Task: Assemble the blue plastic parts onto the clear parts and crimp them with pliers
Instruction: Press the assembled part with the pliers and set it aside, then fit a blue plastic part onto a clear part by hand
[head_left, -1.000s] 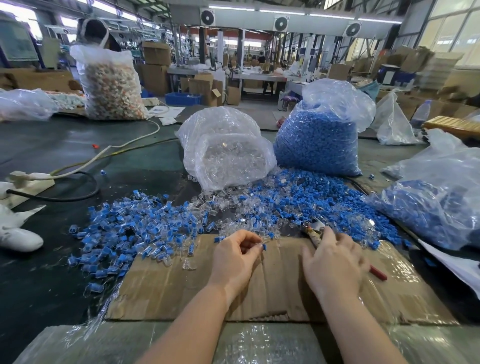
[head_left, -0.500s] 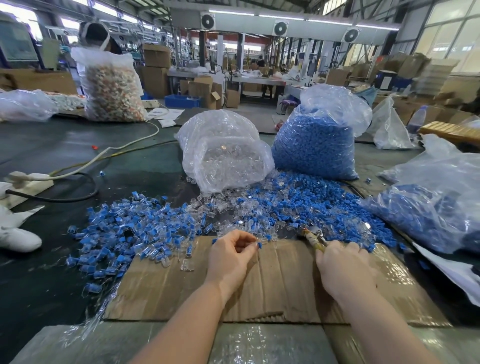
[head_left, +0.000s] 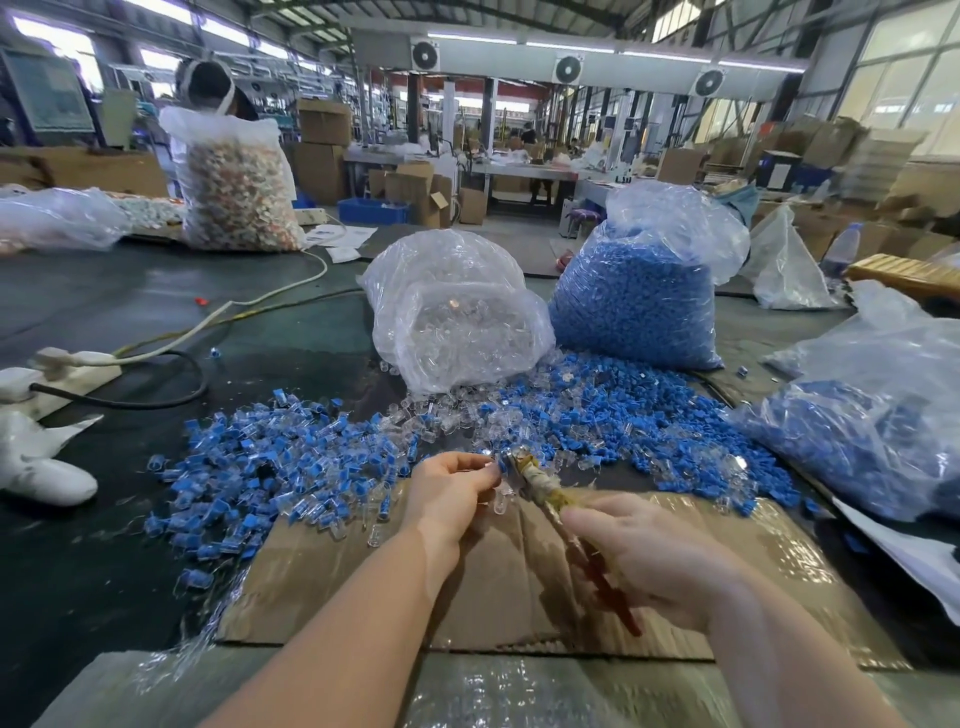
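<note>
Crimping one small blue-and-clear piece over the dark green worktop (head_left: 130, 545).

Beyond my two grips stand the largest things: a clear plastic sack of blue caps (head_left: 636, 306) and a crinkled sack of clear shells (head_left: 457, 327), with loose blue and clear parts (head_left: 597, 415) spilled in front of them and a heap of assembled pieces (head_left: 249, 478) off to the left. Beneath both grips lies a flat sheet of brown cardboard (head_left: 498, 582), taped and glossy. My right hand (head_left: 649, 561) wraps the red-handled pliers (head_left: 540, 488), nose pointing at the left grip. My left hand (head_left: 447, 488) pinches the small blue-capped clear part (head_left: 500, 464) at its fingertips, touching the pliers' nose. I judge it featherlight, hard, slick and crackable, so hold the clear body and squeeze gently.
</note>
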